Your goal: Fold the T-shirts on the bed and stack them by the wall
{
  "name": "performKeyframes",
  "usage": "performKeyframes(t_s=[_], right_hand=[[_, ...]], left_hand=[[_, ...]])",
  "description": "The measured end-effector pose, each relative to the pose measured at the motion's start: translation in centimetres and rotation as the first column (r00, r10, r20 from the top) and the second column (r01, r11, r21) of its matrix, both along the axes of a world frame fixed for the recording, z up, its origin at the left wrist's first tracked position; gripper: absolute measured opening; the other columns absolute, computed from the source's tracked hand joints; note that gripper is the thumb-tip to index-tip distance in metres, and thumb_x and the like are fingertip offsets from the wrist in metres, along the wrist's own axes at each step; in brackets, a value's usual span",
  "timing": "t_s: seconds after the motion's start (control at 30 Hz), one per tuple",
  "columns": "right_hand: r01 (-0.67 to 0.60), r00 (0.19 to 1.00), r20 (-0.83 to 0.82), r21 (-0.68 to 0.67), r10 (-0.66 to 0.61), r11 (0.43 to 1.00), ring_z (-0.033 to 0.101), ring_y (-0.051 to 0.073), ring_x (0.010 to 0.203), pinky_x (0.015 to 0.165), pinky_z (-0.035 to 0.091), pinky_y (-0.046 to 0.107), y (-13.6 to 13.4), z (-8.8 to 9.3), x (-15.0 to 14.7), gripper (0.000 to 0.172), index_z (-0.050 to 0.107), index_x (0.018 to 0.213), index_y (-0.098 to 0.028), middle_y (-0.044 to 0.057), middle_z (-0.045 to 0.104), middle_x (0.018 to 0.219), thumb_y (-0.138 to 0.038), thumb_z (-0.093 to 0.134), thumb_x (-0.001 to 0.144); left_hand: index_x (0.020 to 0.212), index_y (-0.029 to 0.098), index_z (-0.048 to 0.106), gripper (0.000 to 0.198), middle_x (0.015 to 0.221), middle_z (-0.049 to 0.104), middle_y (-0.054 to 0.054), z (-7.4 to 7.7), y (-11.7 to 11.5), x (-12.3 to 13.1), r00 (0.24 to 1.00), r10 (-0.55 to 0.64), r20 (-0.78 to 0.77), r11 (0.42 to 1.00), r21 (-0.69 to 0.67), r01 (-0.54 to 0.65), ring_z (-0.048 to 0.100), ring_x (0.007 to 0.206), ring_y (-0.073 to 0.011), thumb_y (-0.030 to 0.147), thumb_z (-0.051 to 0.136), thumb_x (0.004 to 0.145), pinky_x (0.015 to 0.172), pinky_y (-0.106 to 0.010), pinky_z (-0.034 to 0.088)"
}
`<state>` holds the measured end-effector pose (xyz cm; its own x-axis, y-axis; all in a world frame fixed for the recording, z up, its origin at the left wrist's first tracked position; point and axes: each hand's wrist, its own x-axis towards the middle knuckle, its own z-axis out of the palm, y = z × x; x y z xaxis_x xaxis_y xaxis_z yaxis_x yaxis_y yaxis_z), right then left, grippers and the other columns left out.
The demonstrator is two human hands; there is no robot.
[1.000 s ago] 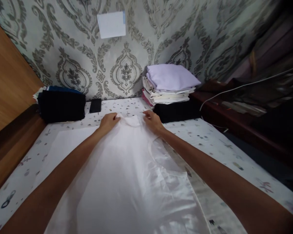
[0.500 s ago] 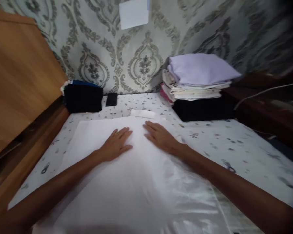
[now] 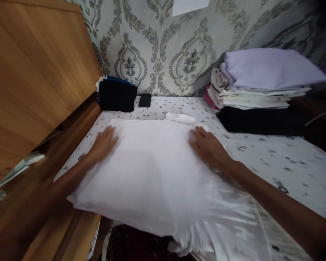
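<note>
A white cloth (image 3: 149, 159) lies spread in front of me, with thin, shiny crumpled fabric at its lower right. Its near edge hangs over the front of the bed. My left hand (image 3: 104, 143) rests on the cloth's left edge, slightly blurred, fingers extended and a little apart. At the right edge is my right hand (image 3: 208, 145), palm down, its fingers loosely bent against the cloth and not closed round anything visible. Just beyond the far edge sits a small rolled white piece (image 3: 180, 118).
A tall stack of folded clothes (image 3: 263, 76), lilac on top and black below, stands at the back right. Back left are folded dark clothes (image 3: 116, 96) beside a black phone-like object (image 3: 145, 100). Wooden furniture (image 3: 38, 72) borders the left. Patterned sheet (image 3: 268, 159) covers the bed.
My hands have moved apart, from the middle of the cloth out to its left and right edges. The camera view has turned left, and the cloth's near edge now shows.
</note>
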<state>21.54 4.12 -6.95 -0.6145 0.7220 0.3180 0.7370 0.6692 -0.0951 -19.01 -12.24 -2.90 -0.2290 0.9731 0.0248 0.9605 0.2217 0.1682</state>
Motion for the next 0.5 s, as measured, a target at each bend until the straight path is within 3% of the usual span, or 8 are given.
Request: performKeyframes(t_s=[0.1,0.17,0.27,0.4,0.5], right_hand=[[-0.115,0.993,0.005,0.023,0.115,0.993,0.038,0.032,0.147,0.115,0.039,0.056,-4.6,-0.2,-0.9,0.054,0.046,0.148,-0.017,0.018,0.045,0.156,-0.041,0.034,0.102],[-0.153,0.988,0.011,0.018,0.153,0.988,0.039,0.030,0.147,0.116,0.039,0.053,-6.9,-0.7,-0.5,0.057,0.041,0.153,-0.018,0.016,0.045,0.157,-0.043,0.033,0.102],[-0.103,0.995,0.000,0.029,0.103,0.994,0.042,0.030,0.145,0.115,0.040,0.054,-8.0,-1.2,1.0,0.058,0.038,0.155,-0.019,0.016,0.047,0.155,-0.044,0.032,0.102],[-0.042,0.999,-0.023,0.039,0.043,0.998,0.044,0.032,0.144,0.115,0.041,0.053,-7.3,-1.2,2.5,0.058,0.042,0.152,-0.016,0.018,0.049,0.153,-0.044,0.032,0.102],[-0.039,0.999,-0.032,0.042,0.040,0.998,0.044,0.032,0.143,0.116,0.040,0.051,-7.2,-1.1,2.6,0.057,0.046,0.148,-0.013,0.019,0.051,0.151,-0.044,0.032,0.102]], left_hand=[[0.161,0.023,0.022,0.068,0.169,0.020,-0.010,-0.7,-3.1,3.5,0.971,-0.236,0.035,0.971,-0.043,0.237,0.014,0.157,-0.0253,0.057,0.025,0.102,0.126,-0.048,0.014],[0.161,0.024,0.023,0.069,0.169,0.021,-0.009,-1.1,-4.6,4.1,0.962,-0.271,0.036,0.960,-0.068,0.273,0.015,0.157,-0.0247,0.059,0.025,0.102,0.127,-0.047,0.014],[0.160,0.021,0.027,0.069,0.168,0.024,-0.011,-1.4,-5.6,2.1,0.990,-0.143,0.002,0.987,-0.067,0.143,0.017,0.157,-0.0261,0.057,0.025,0.102,0.126,-0.049,0.015],[0.156,0.017,0.032,0.064,0.166,0.030,-0.013,-1.2,-6.3,-1.5,1.000,0.007,-0.015,1.000,-0.024,-0.008,0.022,0.155,-0.0270,0.051,0.024,0.102,0.125,-0.049,0.019],[0.148,0.014,0.040,0.059,0.155,0.045,-0.017,-0.5,-7.3,-1.7,0.997,0.064,-0.049,0.997,0.042,-0.061,0.038,0.146,-0.0295,0.046,0.029,0.100,0.120,-0.047,0.029]])
